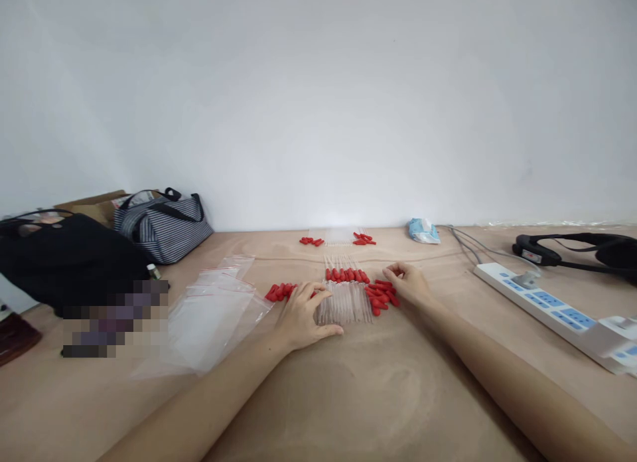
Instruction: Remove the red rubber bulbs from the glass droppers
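My left hand (303,314) rests low over the table, thumb and fingers apart, partly covering a left-hand pile of red rubber bulbs (280,291). Just right of its fingers lies a row of clear thin tubes (347,304). Behind that row, several droppers (347,275) lie side by side, red bulbs toward me and clear tips toward the wall. My right hand (405,281) is at the right-hand pile of red bulbs (381,295), its thumb and fingers closed together. Whatever those fingertips may hold is too small to make out.
Clear zip bags (213,316) lie spread at left, near a striped bag (172,226) and a black bag (74,256). More clear tubes (339,236) and red bulbs (364,238) lie by the wall. A blue-white packet (423,231), power strip (547,309) and black headset (572,249) are at right.
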A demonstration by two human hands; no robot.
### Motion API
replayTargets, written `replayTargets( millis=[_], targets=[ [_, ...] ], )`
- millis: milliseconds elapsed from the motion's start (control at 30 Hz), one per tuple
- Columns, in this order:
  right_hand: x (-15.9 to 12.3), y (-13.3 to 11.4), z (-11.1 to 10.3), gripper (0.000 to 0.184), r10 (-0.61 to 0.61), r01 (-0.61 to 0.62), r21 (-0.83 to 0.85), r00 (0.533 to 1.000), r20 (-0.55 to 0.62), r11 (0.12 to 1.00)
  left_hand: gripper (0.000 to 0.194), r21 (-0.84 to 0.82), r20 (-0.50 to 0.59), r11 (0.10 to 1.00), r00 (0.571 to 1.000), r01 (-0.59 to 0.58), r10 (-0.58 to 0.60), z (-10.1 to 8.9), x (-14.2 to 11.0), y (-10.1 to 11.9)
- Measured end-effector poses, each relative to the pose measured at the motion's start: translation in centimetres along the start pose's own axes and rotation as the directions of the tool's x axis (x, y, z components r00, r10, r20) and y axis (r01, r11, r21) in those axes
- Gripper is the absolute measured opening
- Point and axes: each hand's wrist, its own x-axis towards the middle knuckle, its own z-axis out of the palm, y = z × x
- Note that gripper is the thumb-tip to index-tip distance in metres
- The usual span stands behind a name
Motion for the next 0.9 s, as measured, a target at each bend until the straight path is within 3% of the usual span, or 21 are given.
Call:
replayTargets(
  millis=[167, 400, 633, 900],
  targets=[
    [2.2, -2.4, 1.2, 0.021, 0.122, -0.111, -0.088, 0.985, 0.122, 0.990, 0.052, 0.030, 0.062, 0.998, 0.997, -0.047, 0.045, -1.2, -0.2, -0.6],
    [3.9, -3.5, 2.9, 0.035, 0.201, -0.173, -0.121, 0.941, 0.274, 0.977, 0.048, 0.083, 0.058, 0.994, 0.996, -0.074, 0.069, -1.0, 0.3, -1.1],
    [3.8, -3.9, 3.4, 0.034, 0.229, -0.194, -0.148, 0.933, 0.278, 0.970, 0.049, 0.099, -0.005, 0.992, 0.997, -0.076, 0.077, -0.7, 0.2, -1.1],
    [4.2, -4.6, 3.1, 0.030, 0.233, -0.191, -0.166, 0.928, 0.291, 0.967, 0.045, 0.111, -0.002, 0.991, 0.997, -0.072, 0.072, -0.7, 0.1, -1.1]
  ],
)
